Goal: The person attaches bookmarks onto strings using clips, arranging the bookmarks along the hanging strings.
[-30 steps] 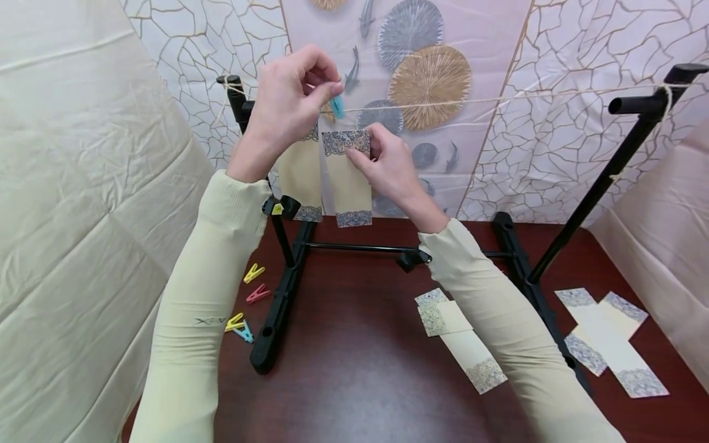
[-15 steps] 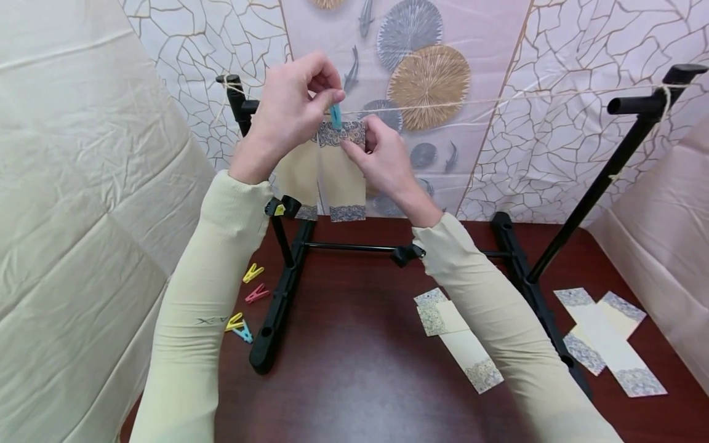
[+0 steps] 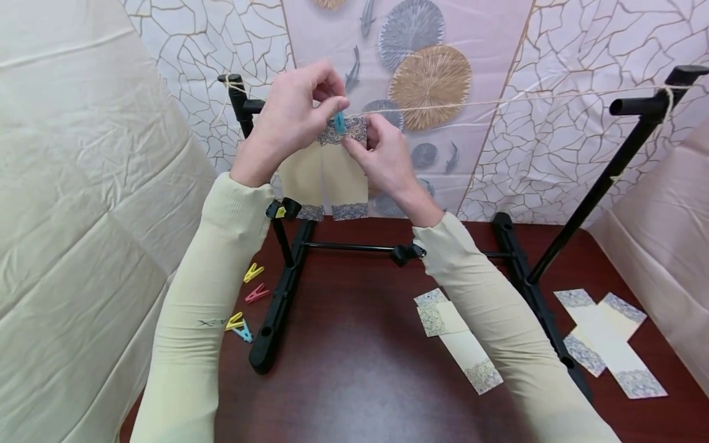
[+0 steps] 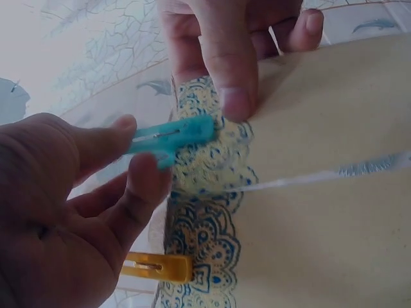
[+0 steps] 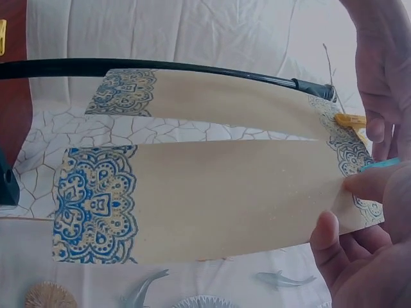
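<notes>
Now I have the blue clothespin (image 3: 340, 123) pinched in the left hand (image 3: 296, 111), its tip pointing down over the patterned top end of the card (image 3: 348, 175). That card hangs long axis vertical, crosswise to the string (image 3: 432, 107), while the right hand (image 3: 384, 157) pinches its upper right side. From my remote seat, I judge the pin's alignment matters most; whether it bites the string I cannot tell.

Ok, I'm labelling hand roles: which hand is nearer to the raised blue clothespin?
Left. The left hand pinches the blue clothespin at its handle end; the right hand grips the card below it, thumb near the clothespin's tip.
</notes>
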Motion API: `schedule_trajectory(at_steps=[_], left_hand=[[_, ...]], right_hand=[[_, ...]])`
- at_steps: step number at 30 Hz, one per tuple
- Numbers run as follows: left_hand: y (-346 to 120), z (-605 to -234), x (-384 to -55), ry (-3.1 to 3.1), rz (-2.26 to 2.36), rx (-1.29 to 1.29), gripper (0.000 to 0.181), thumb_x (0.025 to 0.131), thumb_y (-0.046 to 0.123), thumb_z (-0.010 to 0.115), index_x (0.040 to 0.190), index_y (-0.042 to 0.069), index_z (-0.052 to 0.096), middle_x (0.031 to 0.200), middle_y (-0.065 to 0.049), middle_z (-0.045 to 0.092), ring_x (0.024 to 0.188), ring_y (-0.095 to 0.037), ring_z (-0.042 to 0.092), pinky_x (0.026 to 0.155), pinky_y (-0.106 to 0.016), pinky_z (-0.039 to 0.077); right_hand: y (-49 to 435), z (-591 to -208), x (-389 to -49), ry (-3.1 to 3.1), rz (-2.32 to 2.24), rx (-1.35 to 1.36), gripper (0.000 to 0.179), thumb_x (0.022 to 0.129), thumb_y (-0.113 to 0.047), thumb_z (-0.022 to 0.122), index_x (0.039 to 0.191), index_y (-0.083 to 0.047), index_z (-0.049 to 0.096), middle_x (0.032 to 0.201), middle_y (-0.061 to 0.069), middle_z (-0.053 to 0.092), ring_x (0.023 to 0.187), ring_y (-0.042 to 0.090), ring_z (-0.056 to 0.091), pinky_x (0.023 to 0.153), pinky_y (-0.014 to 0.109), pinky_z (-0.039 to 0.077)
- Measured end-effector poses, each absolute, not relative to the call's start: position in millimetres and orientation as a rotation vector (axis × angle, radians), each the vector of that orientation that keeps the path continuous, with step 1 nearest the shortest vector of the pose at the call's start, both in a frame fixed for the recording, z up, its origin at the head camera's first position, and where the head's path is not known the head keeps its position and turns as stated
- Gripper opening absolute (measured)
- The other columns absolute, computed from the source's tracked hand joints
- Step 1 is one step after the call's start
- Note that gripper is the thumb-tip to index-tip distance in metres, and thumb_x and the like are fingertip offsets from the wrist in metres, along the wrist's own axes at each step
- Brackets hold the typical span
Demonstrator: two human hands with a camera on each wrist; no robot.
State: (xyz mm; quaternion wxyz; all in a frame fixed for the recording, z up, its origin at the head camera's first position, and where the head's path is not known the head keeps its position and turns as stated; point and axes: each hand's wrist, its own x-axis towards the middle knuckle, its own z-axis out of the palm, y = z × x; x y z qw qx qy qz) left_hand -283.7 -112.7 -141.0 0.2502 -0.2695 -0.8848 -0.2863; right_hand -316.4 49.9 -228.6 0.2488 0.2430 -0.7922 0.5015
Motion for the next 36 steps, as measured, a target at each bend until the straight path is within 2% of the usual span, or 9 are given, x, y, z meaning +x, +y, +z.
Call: schedule_trajectory(at_steps=[4, 7, 9, 12, 16, 20, 23, 27, 36], left_hand=[[-115, -141, -283, -2.427, -0.841, -0.694, 0.012, 0.096, 0.022, 0.064, 0.100, 0.010, 0.064, 0.111, -0.001, 0.067, 0.102, -0.010, 0.069, 0.083, -0.023, 0.052], [-117, -143, -281, -2.425, -0.899, -0.674, 0.017, 0.096, 0.024, 0.064, 0.106, 0.010, 0.063, 0.120, -0.001, 0.064, 0.098, -0.009, 0.070, 0.075, -0.022, 0.054], [-118, -145, -280, -2.413, -0.938, -0.677, 0.021, 0.096, 0.023, 0.063, 0.111, 0.009, 0.061, 0.123, -0.001, 0.062, 0.094, -0.009, 0.071, 0.072, -0.021, 0.055], [-120, -147, -278, -2.400, -0.976, -0.666, 0.025, 0.096, 0.022, 0.063, 0.117, 0.009, 0.058, 0.126, -0.001, 0.061, 0.088, -0.008, 0.071, 0.070, -0.022, 0.055], [-124, -149, -275, -2.382, -0.976, -0.645, 0.029, 0.096, 0.021, 0.063, 0.122, 0.010, 0.056, 0.130, 0.000, 0.059, 0.101, -0.005, 0.070, 0.076, -0.020, 0.055], [-126, -152, -273, -2.341, -1.052, -0.655, 0.034, 0.096, 0.017, 0.062, 0.127, 0.007, 0.052, 0.136, -0.001, 0.055, 0.112, -0.005, 0.066, 0.080, -0.020, 0.056], [-128, -155, -271, -2.303, -1.103, -0.683, 0.035, 0.096, 0.015, 0.061, 0.128, 0.005, 0.050, 0.136, -0.002, 0.054, 0.110, -0.007, 0.067, 0.080, -0.020, 0.057], [-133, -162, -267, -2.268, -1.126, -0.695, 0.034, 0.097, 0.015, 0.061, 0.128, 0.004, 0.051, 0.131, -0.003, 0.056, 0.103, -0.012, 0.071, 0.077, -0.021, 0.057], [-153, -183, -252, -2.155, -1.191, -0.777, 0.026, 0.098, 0.011, 0.058, 0.121, 0.001, 0.054, 0.120, -0.007, 0.065, 0.088, -0.016, 0.072, 0.068, -0.022, 0.057]], right_hand=[[51, -228, -315, -2.140, 1.394, 0.676, 0.023, 0.090, -0.019, 0.070, 0.105, -0.004, 0.061, 0.058, -0.006, 0.046, 0.049, 0.005, 0.047, 0.049, 0.020, 0.038], [52, -230, -314, -2.119, 1.467, 0.708, 0.023, 0.091, -0.017, 0.069, 0.106, -0.003, 0.060, 0.059, -0.003, 0.050, 0.050, 0.013, 0.054, 0.048, 0.022, 0.046], [53, -233, -312, -2.112, 1.511, 0.717, 0.024, 0.091, -0.017, 0.068, 0.109, -0.003, 0.060, 0.066, 0.003, 0.060, 0.056, 0.018, 0.062, 0.049, 0.025, 0.052], [59, -240, -309, -2.137, 1.510, 0.687, 0.028, 0.092, -0.018, 0.068, 0.114, -0.003, 0.060, 0.084, 0.010, 0.070, 0.072, 0.020, 0.069, 0.053, 0.027, 0.056], [71, -252, -304, -2.162, 1.510, 0.657, 0.031, 0.092, -0.019, 0.068, 0.118, -0.005, 0.060, 0.103, 0.012, 0.072, 0.088, 0.018, 0.070, 0.058, 0.030, 0.058], [81, -262, -300, -2.149, 1.522, 0.685, 0.030, 0.093, -0.016, 0.066, 0.119, -0.003, 0.058, 0.112, 0.013, 0.070, 0.097, 0.021, 0.070, 0.067, 0.030, 0.059], [90, -267, -295, -2.144, 1.494, 0.708, 0.031, 0.093, -0.015, 0.065, 0.120, -0.002, 0.057, 0.116, 0.014, 0.068, 0.102, 0.021, 0.068, 0.073, 0.026, 0.057], [103, -274, -287, -2.181, 1.398, 0.736, 0.031, 0.093, -0.017, 0.065, 0.120, -0.003, 0.057, 0.114, 0.012, 0.068, 0.100, 0.019, 0.067, 0.071, 0.021, 0.053], [132, -294, -274, -2.311, 1.117, 0.827, 0.031, 0.093, -0.017, 0.066, 0.121, -0.006, 0.059, 0.110, 0.011, 0.070, 0.096, 0.020, 0.068, 0.071, 0.026, 0.053]])
